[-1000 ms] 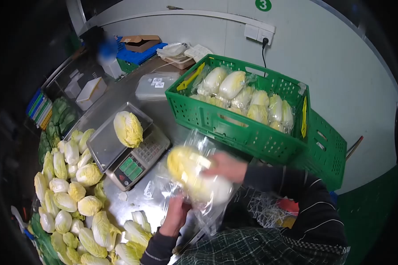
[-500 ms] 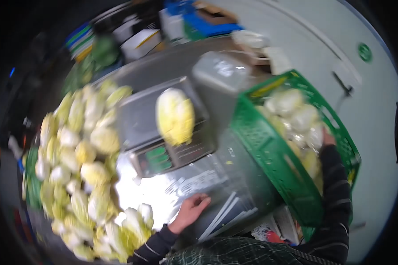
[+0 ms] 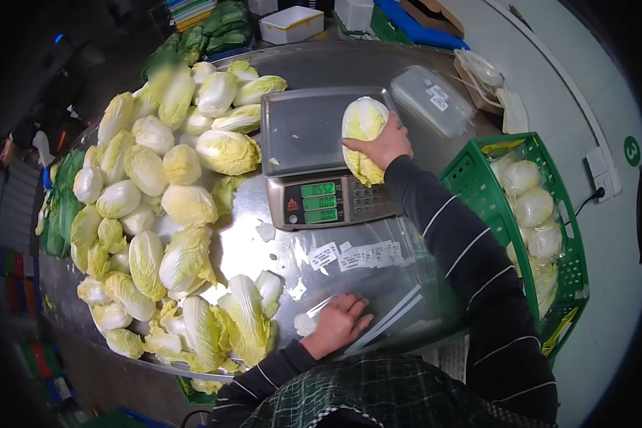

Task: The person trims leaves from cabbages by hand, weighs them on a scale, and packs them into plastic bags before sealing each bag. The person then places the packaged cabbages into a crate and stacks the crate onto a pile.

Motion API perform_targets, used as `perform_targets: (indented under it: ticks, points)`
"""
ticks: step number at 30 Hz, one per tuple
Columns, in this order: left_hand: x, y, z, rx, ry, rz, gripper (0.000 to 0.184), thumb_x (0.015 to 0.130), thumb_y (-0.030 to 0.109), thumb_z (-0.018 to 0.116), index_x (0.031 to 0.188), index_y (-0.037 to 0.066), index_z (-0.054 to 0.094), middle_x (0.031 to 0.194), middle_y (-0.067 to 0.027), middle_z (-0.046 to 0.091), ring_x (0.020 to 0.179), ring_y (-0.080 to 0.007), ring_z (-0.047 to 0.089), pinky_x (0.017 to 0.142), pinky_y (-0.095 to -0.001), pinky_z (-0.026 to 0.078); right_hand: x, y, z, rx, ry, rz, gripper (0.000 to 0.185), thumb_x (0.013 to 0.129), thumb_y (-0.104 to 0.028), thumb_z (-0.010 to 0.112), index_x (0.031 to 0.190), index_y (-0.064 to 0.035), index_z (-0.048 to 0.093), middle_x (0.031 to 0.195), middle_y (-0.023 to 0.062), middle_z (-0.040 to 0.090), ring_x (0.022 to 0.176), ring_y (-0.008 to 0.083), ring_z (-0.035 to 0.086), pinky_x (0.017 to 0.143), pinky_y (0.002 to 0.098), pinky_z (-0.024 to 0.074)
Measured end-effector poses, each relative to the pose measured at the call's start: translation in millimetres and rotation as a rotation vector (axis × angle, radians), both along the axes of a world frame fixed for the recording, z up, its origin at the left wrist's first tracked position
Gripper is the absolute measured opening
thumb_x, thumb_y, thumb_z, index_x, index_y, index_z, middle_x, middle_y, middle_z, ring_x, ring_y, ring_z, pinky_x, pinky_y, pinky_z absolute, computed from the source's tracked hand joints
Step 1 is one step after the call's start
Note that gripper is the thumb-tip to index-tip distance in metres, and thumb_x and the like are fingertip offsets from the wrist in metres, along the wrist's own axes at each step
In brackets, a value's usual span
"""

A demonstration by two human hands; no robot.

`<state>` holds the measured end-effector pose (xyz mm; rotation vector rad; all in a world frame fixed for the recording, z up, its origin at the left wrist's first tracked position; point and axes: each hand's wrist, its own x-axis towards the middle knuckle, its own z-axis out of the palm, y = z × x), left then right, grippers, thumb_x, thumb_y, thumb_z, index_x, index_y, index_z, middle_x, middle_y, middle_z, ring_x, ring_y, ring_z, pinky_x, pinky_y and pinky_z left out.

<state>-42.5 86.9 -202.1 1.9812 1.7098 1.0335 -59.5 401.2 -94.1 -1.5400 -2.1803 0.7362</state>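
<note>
A napa cabbage (image 3: 364,121) stands on the right side of the digital scale's (image 3: 303,132) steel plate. My right hand (image 3: 389,141) reaches in from the right and is closed around the cabbage, thumb across its front. The scale's green display (image 3: 319,190) is lit. Close to the front edge of the steel table, my left hand (image 3: 337,324) rests on clear plastic bags (image 3: 385,303), its fingers apart and gripping nothing. Printed white labels (image 3: 369,255) lie on the plastic between the scale and my left hand.
A large heap of napa cabbages (image 3: 146,171) covers the table's left side. On the right stands a green crate (image 3: 471,171) with several bagged cabbages (image 3: 533,207). More clear bags (image 3: 433,101) lie behind the scale, to the right. A white box (image 3: 291,26) stands at the back.
My right hand has come out of the green crate and moved left to grasp the cabbage on the scale. My left hand stays on the plastic bags. The view has shifted.
</note>
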Motion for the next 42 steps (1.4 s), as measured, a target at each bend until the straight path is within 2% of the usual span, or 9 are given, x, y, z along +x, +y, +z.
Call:
perform_targets:
  ticks: [2,4,6,10,13,24,29,34,42]
  points:
    - [-8.5,-9.4,-6.1,-0.12,-0.192,0.212,0.032,0.078,0.022,0.07,0.099,-0.001,0.061,0.091,-0.0144,0.062,0.078,-0.0294,0.062,0.068,-0.0329,0.051,-4.2,7.8,-12.6,0.031,-0.127,-0.036,0.112,0.057,-0.047,0.082,0.134,0.0088,0.024,0.12,0.0324,0.049,0.113,0.035,0.052,0.094,0.0416,0.0437]
    - [-24.0,-2.9,-16.4,-0.154,-0.344,0.298,0.033,0.081,0.024,0.069,0.102,0.0,0.062,0.092,-0.0128,0.064,0.078,-0.0254,0.063,0.07,-0.0323,0.051,5.4,52.5,-33.4,-0.338,0.407,0.125,0.097,0.058,-0.026,0.085,0.131,0.0081,0.029,0.116,0.0271,0.054,0.102,0.0315,0.06,0.087,0.0381,0.0496]
    - [-47.5,18.2,-25.2,-0.331,-1.008,0.418,0.036,0.082,0.028,0.067,0.103,-0.001,0.06,0.092,-0.0095,0.064,0.077,-0.0201,0.063,0.068,-0.0328,0.051,19.4,25.9,-8.9,-0.636,0.724,0.255,0.073,0.065,-0.008,0.08,0.122,0.0096,0.039,0.107,0.0174,0.06,0.095,0.0268,0.063,0.081,0.0353,0.0524]
    - [-101.7,78.8,14.2,-0.203,-1.385,0.575,0.05,0.086,0.035,0.062,0.118,-0.002,0.052,0.101,-0.0095,0.063,0.083,-0.0145,0.062,0.07,-0.0293,0.051,31.4,-54.2,-25.1,-0.425,0.802,0.202,0.072,0.063,-0.002,0.08,0.122,0.0063,0.039,0.106,0.015,0.06,0.093,0.0242,0.062,0.08,0.0354,0.0521]
    - [-110.0,100.0,29.9,-0.079,-1.745,0.225,0.046,0.088,0.032,0.058,0.119,-0.003,0.051,0.109,-0.0105,0.061,0.095,-0.0156,0.06,0.082,-0.0317,0.048,42.2,-107.1,-41.4,-0.436,0.842,0.342,0.082,0.06,-0.004,0.082,0.128,0.0015,0.037,0.116,0.014,0.054,0.108,0.0223,0.054,0.091,0.0336,0.0453]
    - [-98.3,-51.3,64.0,-0.221,-1.08,0.293,0.05,0.064,0.002,0.065,0.113,-0.005,0.058,0.099,-0.0072,0.065,0.086,-0.0136,0.061,0.079,-0.0269,0.049,96.5,-237.1,-23.4,-0.534,0.808,0.519,0.098,0.058,-0.004,0.082,0.139,0.0004,0.026,0.129,0.0122,0.045,0.119,0.0215,0.045,0.101,0.0328,0.037]
    - [-128.6,-99.0,77.1,-0.21,-0.986,0.363,0.044,0.063,-0.001,0.061,0.106,-0.007,0.059,0.087,-0.0096,0.067,0.074,-0.0158,0.063,0.072,-0.0291,0.052,128.0,-246.2,-53.6,-1.194,0.939,0.437,0.084,0.067,-0.005,0.07,0.139,0.0011,0.027,0.127,0.0143,0.048,0.116,0.0234,0.05,0.097,0.0338,0.0412]
    - [-147.7,-135.5,37.6,-0.087,-1.662,0.478,0.043,0.07,0.008,0.055,0.109,-0.012,0.054,0.104,-0.0188,0.062,0.087,-0.0239,0.064,0.08,-0.0362,0.052,139.6,-282.2,-114.0,-1.795,1.288,0.343,0.059,0.072,-0.012,0.052,0.127,0.0083,0.042,0.113,0.0189,0.059,0.101,0.0296,0.06,0.091,0.039,0.048]
    - [-78.1,-167.3,54.6,-0.104,-1.651,0.186,0.057,0.07,0.009,0.067,0.122,-0.005,0.048,0.112,-0.0133,0.06,0.1,-0.0214,0.06,0.089,-0.0343,0.047,97.0,-309.8,-82.9,-1.6,1.037,0.463,0.07,0.076,-0.025,0.065,0.132,0.0061,0.036,0.124,0.0167,0.052,0.11,0.0245,0.054,0.095,0.0361,0.0428]
